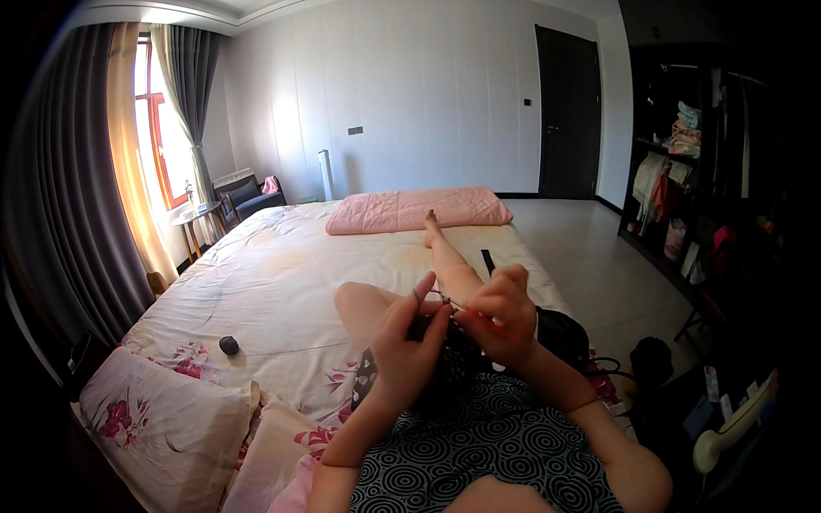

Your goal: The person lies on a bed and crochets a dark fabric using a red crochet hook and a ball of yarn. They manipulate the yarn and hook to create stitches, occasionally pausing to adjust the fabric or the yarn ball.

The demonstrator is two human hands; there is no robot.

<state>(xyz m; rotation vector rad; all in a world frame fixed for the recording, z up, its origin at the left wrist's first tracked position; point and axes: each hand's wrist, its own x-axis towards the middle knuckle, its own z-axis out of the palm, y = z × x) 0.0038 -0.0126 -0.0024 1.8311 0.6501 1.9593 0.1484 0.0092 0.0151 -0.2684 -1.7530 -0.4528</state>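
My left hand (405, 335) is raised over my lap, its index finger up and its thumb pinching a small piece of dark yarn work (445, 300). Close beside it, my right hand (499, 318) is closed around a crochet hook (486, 322) with a red handle. The hook's thin shaft points left and meets the yarn between the two hands; its tip is too small to make out. On the bed to the left lies a dark ball of yarn (229, 345), from which a thin strand runs across the sheet toward my hands.
I sit on a bed (282, 265) with a pale floral sheet, legs in front of me. Pillows (171, 419) lie at the left, a folded pink quilt (419, 210) at the far end. A dark strip-shaped object (488, 262) is beside my leg. A small table (197, 212) stands near the window.
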